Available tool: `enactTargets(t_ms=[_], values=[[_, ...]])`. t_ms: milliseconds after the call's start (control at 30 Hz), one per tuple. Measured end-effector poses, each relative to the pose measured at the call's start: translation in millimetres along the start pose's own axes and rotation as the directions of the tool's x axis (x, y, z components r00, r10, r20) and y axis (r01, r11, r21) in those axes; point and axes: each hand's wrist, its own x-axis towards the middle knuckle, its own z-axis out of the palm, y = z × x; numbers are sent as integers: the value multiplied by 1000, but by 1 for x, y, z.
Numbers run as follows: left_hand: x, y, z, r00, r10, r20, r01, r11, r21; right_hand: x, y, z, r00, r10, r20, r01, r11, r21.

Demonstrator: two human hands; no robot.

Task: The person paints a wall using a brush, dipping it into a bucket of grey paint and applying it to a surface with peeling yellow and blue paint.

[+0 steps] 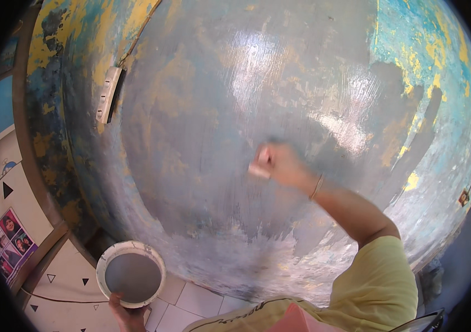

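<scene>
My left hand (127, 315) grips the rim of a round white bucket (102, 271) at the lower left, thumb over the edge. Grey paint (133, 276) fills much of the bucket. In the middle of the view, my right hand (280, 163) is closed against the wall (202, 144), smeared by motion. It appears to hold a paintbrush, mostly hidden behind the fingers; only a blurred dark patch shows just above the hand. Wet grey paint with streaky strokes and glare covers the wall's centre. Older turquoise and yellow patches show around it.
A white power strip (108, 97) hangs on the wall at the upper left, its cord running upward. A brown wooden frame (30, 133) and a panel with triangles and photos (11, 240) stand left. White floor tiles (199, 299) lie below. A small socket (463, 197) sits far right.
</scene>
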Motion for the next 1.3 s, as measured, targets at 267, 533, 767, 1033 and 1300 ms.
enactTargets(t_ms=[267, 533, 767, 1033, 1300], values=[[6, -11, -9, 997, -75, 6, 75, 995, -66, 109, -61, -176, 706, -344, -619, 143, 925, -351], [-4, -27, -11, 998, -61, 18, 61, 998, 3, 123, -37, -139, 579, -769, -271, 225, 470, -853], [-25, -40, -7, 999, -7, 50, 5, 999, 51, -44, -2, 40, 728, -652, 213, 660, 584, -472], [-78, -74, 19, 996, 65, -68, -67, 997, -34, -120, 36, 13, 993, 57, 104, -95, 908, 408], [-133, -121, 46, 998, 39, -47, -41, 998, -45, -114, 71, -170, 804, -131, -580, 359, 885, 297]])
